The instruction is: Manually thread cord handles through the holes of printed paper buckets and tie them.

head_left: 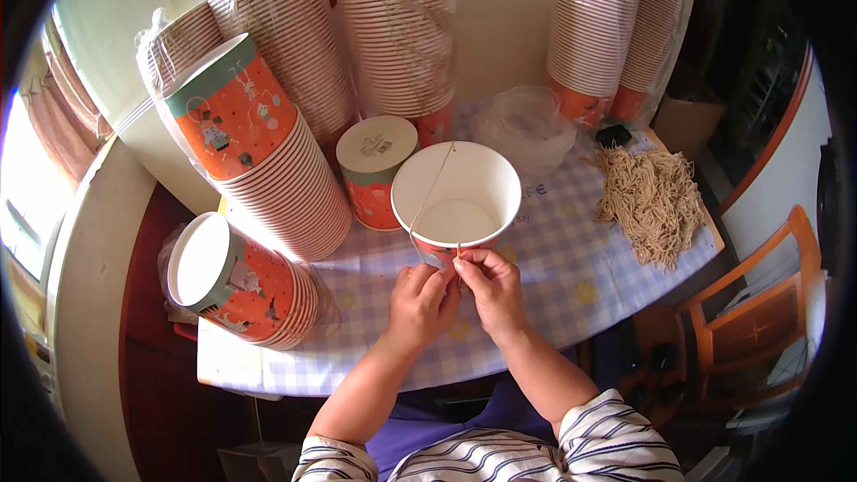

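Striped sleeves (616,446) come in from the lower edge, and both forearms reach up to the near rim of a paper cup (456,194). The left hand (421,302) and the right hand (493,287) meet side by side just below that rim, fingers closed in a pinch on a thin pale string (425,201). The string runs up from the fingertips and arcs across the cup's open mouth to its far rim. The cup stands upright on the table (553,286), white inside, orange on its outer wall.

Just left of it stands another cup (375,170) turned upside down, its base facing up. Farther left, long stacks of the same orange cups (268,170) lie tilted on their sides; more stacks (594,27), wrapped in clear film, stand upright along the back. A crumpled clear plastic bag (527,125) sits behind the cup. To the right, well apart from the hands, lies a loose heap of tan strings (652,201). The table wears a checked lilac-and-white cloth. A wooden chair (759,303) stands at the right.
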`<state>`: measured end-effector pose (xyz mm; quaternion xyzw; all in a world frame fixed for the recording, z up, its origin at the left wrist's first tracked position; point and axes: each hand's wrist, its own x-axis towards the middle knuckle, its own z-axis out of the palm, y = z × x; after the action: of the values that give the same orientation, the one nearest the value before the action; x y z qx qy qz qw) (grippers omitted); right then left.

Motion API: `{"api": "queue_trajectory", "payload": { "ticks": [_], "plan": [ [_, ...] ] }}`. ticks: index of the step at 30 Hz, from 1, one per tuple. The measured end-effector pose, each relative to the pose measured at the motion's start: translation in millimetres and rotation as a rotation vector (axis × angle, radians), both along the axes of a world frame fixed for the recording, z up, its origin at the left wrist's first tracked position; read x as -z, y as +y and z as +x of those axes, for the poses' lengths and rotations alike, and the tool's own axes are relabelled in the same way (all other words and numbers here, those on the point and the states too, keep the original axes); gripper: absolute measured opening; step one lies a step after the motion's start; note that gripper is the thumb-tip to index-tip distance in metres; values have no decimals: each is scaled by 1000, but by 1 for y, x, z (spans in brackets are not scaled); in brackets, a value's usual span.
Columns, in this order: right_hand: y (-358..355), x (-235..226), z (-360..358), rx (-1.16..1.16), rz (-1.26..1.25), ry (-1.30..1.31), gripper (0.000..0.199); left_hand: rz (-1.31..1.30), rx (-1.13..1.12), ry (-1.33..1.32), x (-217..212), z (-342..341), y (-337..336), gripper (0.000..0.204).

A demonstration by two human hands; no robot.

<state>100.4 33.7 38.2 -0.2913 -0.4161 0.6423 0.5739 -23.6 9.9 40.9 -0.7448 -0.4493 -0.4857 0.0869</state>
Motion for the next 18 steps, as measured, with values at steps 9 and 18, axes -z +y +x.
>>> {"api": "queue_trajectory", "payload": {
  "ticks": [9, 18],
  "plan": [
    [1, -10, -13, 136, -36, -5, 11, 38, -28, 37, -4, 0, -2, 23],
    [2, -9, -20, 242, -61, -2, 10, 72, -30, 60, -8, -2, -4, 23]
  ]
}}
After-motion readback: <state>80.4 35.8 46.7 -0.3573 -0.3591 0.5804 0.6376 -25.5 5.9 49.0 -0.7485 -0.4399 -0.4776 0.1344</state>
